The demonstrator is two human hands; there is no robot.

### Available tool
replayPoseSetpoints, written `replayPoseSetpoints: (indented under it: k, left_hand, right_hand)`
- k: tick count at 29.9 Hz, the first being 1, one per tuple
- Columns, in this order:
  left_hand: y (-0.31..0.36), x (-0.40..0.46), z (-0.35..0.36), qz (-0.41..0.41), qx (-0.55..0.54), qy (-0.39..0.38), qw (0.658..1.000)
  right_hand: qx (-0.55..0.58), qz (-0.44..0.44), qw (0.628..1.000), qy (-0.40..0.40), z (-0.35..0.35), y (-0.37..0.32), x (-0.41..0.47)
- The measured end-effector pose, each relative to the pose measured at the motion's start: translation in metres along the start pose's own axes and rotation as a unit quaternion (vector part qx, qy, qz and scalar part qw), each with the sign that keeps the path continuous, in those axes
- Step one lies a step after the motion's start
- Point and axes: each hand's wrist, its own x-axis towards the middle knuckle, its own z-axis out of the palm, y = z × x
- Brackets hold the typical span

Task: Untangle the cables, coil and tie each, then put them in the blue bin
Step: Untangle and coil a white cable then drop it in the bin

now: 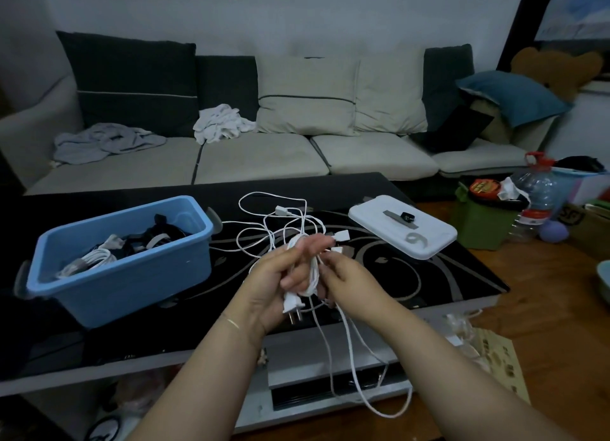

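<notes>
Holding white cable bundle (308,275), left hand (284,282); blue bin (132,275) left, white lid (401,231) right.

Left hand (280,275) and right hand (343,275) side by side, fingers (313,242) curled, both forearms extended.

Blue bin (132,275): smooth matt plastic; white lid (379,217): same finish. Coffee table (445,275) top: glossy black, pale swirl pattern. White cable (346,338): smooth sheath, 2 metal plug pins; sofa (264,156): matt woven cloth.

Dim room: grey sofa (264,156) against pale wall (297,11), black glass table (445,275), wooden floor (561,308).
</notes>
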Motion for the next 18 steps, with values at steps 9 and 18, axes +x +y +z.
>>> replayPoseSetpoints:
  k: [9, 18]
  left_hand:
    - [0.005, 0.006, -0.008, 0.087, 0.07, 0.14, 0.984]
    - [0.006, 0.009, -0.017, 0.115, 0.278, 0.125, 0.945]
  right_hand:
    - [-0.209, -0.033, 0.974, -0.086, 0.003, -0.005, -0.014]
    - [-0.237, -0.053, 0.966, -0.093, 0.006, -0.012, -0.02]
